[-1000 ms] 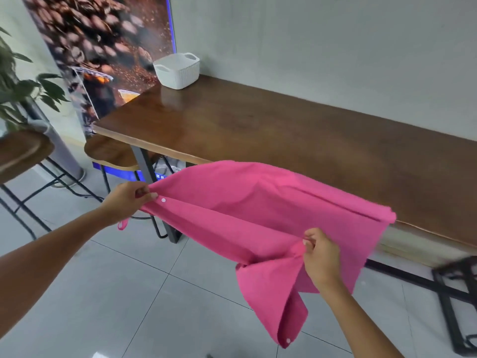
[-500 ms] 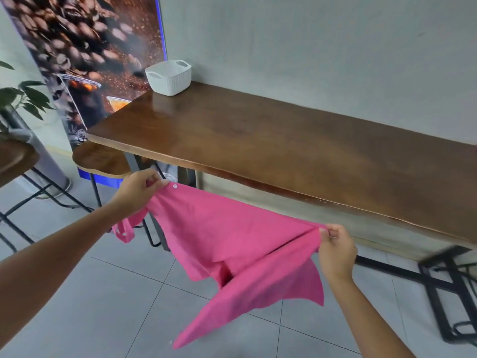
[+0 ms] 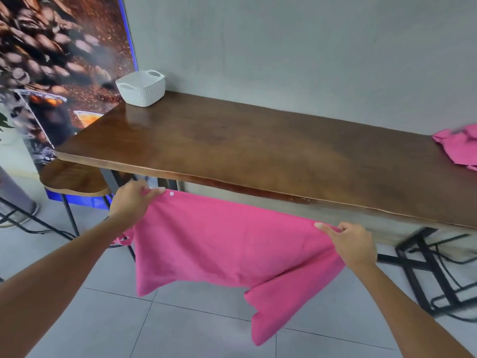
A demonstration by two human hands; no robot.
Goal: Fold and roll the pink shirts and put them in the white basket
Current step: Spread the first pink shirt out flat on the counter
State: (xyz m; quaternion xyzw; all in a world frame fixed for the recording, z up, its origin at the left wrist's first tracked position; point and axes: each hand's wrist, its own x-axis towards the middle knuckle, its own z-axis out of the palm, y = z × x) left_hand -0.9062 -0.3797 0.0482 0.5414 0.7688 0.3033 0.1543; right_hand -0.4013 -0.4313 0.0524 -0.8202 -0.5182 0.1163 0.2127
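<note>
Left hand (image 3: 134,200) pinches the top corner of a pink shirt (image 3: 227,244), stretched below the front edge of the wooden bench (image 3: 258,156); right hand (image 3: 353,244) pinches its other corner. White basket (image 3: 142,87) stands at the bench's far-left corner; second pink shirt (image 3: 459,147) lies at its right end.

No legible text anywhere.
</note>
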